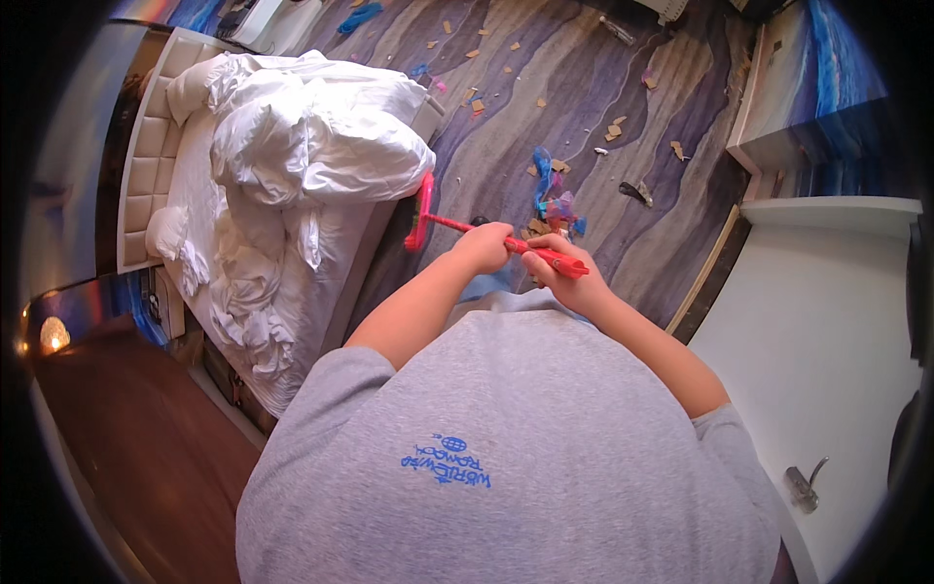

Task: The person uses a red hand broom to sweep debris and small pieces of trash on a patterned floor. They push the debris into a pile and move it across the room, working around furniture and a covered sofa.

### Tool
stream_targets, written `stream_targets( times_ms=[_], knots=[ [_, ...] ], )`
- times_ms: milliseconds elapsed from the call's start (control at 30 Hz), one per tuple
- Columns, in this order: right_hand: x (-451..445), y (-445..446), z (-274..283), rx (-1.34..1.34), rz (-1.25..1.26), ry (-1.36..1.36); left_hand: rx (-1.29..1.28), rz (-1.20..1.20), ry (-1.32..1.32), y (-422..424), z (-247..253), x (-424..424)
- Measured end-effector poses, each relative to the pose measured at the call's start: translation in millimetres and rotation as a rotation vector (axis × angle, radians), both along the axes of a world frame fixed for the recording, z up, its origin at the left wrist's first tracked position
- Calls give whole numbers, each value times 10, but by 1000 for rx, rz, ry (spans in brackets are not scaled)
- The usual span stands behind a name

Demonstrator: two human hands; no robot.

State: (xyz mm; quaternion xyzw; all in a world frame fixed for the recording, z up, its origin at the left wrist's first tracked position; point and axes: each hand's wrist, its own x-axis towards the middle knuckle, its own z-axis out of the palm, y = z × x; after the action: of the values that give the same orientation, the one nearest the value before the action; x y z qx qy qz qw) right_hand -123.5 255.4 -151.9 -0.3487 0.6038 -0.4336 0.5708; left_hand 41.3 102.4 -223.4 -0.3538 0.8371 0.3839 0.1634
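Note:
My left hand [484, 248] is closed around the middle of the red handle [452, 223] of a broom. My right hand [576, 286] grips the same handle nearer its end, where a wider red grip [558, 262] sticks out past the fingers. At the handle's far end, the pink-red broom head [419, 215] is beside the foot of the bed, close to the white duvet; its bristles are barely visible. Just beyond my hands, a heap of torn cardboard [540, 228] and crumpled blue and pink plastic [560, 207] lies on the floor.
A bed [350, 285] with rumpled white bedding [314, 146] stands at left. Cardboard scraps [614, 130] and a dark object [636, 193] dot the wavy-patterned floor [496, 160]. Blue plastic [360, 17] lies farther off. A white door [788, 328] with a metal handle [804, 488] is at right.

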Motion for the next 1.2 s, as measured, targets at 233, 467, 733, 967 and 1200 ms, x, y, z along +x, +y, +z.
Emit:
stream_targets(
  times_ms=[233, 467, 733, 967, 1200],
  knots=[
    [577, -779, -459, 137, 24, -165, 104, 93, -46, -583, -559, 680],
    [1029, -1564, -590, 141, -59, -109, 63, 109, 37, -1348, -814, 999],
    [794, -1769, -259, 88, -364, -23, 105, -92, 281, -1754, -846, 383],
    [839, -1458, 589, 165, -579, 346, 214, -281, 470, -1457, -359, -308],
    [1008, -1308, 1095, 165, -540, 581, 259, -501, 499, -1466, 288, -469]
  ],
)
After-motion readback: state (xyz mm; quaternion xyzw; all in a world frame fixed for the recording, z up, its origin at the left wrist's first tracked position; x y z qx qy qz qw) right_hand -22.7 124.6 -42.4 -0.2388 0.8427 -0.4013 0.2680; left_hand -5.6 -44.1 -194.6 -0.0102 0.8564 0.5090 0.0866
